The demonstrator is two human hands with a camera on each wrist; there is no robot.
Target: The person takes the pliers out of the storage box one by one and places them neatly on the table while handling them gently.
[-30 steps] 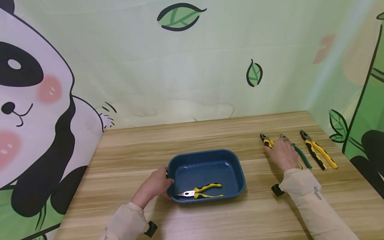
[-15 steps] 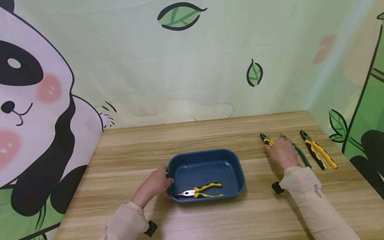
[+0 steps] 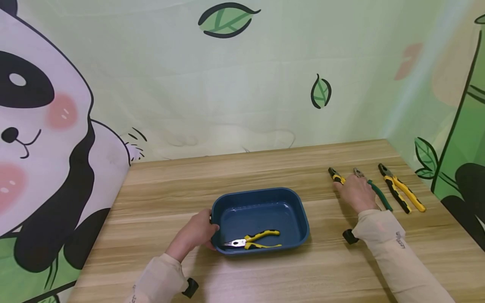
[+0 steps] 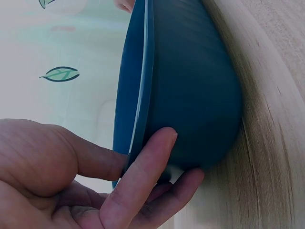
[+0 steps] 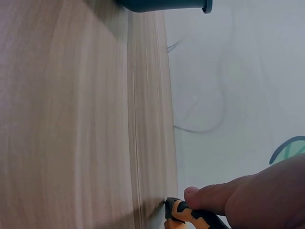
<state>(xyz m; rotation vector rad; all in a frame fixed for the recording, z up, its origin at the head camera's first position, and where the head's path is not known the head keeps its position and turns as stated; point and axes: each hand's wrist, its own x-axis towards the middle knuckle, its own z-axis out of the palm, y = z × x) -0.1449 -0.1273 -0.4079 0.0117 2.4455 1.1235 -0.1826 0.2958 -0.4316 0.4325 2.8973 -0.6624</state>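
Observation:
At the left end of a blue rectangular plastic tub (image 3: 261, 193), my left hand (image 3: 195, 231) pinches the rim. In the left wrist view its thumb (image 4: 97, 160) bends over the rim while the fingers press the outer wall. Inside the tub lie needle-nose pliers (image 3: 246, 243) with yellow-and-black handles. My right hand (image 3: 356, 193) grips yellow-and-black pliers (image 3: 336, 176) on the table; their handles are mostly hidden under the palm. The right wrist view shows its thumb against the pliers (image 5: 190, 214). Green-handled pliers (image 3: 380, 195) lie partly under the same hand.
Another pair of yellow-and-black pliers (image 3: 401, 188) lies to the right of the right hand. The wooden table (image 3: 166, 185) meets a printed cloth backdrop (image 3: 246, 105) at its back edge. A similar panel stands along the right side.
The yellow handle end that showed beneath my right hand a second ago has slipped from sight. That hand has otherwise barely shifted. My left hand and the tub stay in place.

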